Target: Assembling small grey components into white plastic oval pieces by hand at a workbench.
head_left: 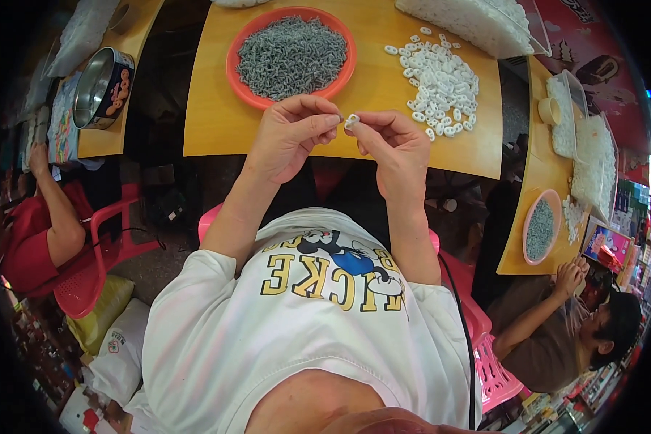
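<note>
Both hands meet just over the near edge of the wooden table, fingertips almost touching. My right hand (398, 148) pinches a small white oval plastic piece with two holes (351, 121) between thumb and forefinger. My left hand (291, 137) is closed in a pinch on what looks like a small grey screw, its tip barely showing against the white piece. Behind my left hand stands a round red-orange basin (232, 65) heaped with grey screws (293, 58). Beyond my right hand lies a loose pile of the same white two-holed pieces (441, 81).
A clear bag of white pieces (477, 25) lies at the table's far right. On the right-hand table are a pink basin of screws (539, 226) and clear tubs (568, 116); a person (557, 333) works there. Another person (47, 231) sits left, near a round tin (103, 88).
</note>
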{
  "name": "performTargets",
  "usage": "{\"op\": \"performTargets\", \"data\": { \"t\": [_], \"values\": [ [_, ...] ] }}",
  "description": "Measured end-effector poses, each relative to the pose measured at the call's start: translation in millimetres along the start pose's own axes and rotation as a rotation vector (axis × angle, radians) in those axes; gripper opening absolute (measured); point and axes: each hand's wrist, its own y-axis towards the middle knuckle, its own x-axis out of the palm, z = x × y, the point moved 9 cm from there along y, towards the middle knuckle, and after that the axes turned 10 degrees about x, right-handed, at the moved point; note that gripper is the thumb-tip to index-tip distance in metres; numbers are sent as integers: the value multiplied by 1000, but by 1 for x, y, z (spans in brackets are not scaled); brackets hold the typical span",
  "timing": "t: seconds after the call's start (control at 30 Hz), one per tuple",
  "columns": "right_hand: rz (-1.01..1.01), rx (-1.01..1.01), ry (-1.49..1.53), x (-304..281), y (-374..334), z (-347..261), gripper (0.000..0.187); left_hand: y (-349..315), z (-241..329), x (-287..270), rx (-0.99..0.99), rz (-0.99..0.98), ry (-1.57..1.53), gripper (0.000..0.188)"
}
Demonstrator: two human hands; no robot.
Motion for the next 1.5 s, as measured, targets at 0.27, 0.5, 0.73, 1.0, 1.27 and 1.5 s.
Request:
{"op": "performTargets", "data": {
  "t": [0.27, 0.5, 0.73, 1.0, 1.27, 1.5],
  "values": [
    [-4, -8, -24, -1, -3, 2, 13, -4, 0, 0, 7, -9, 70, 13],
    [-19, 9, -39, -2, -6, 1, 13, -4, 1, 2, 28, -47, 131, 13],
    [-10, -3, -155, -4, -9, 4, 10, -7, -1, 1, 61, -64, 185, 14],
    [26, -17, -371, -4, -15, 3, 7, -5, 7, 6, 60, -146, 433, 27],
    [73, -51, -374, -5, -13, 8, 8, -3, -9, 1, -59, -187, 379, 33],
    [52, 23, -93, -20, 6, 20, 10, 7, -9, 6, -18, -83, 233, 27]
  ]
}}
